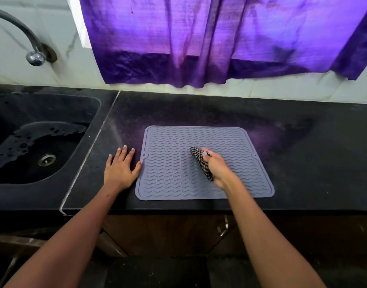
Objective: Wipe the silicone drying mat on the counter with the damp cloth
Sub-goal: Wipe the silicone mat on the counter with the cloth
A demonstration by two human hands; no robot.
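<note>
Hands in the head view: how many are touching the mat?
2. The left hand lies flat on the counter, thumb tip at the mat's left edge. The right hand holds the cloth near the mat's middle.

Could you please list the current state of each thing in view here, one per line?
Mat: lying flat on the counter.
Cloth: bunched up, gripped and pressed on the mat.
Right hand: curled round the cloth.
Left hand: fingers spread flat on the counter, thumb at the mat's left edge.
Sink: wet, with shallow water around the drain.
Tap: no water running.
Curtain: hanging drawn.
</note>
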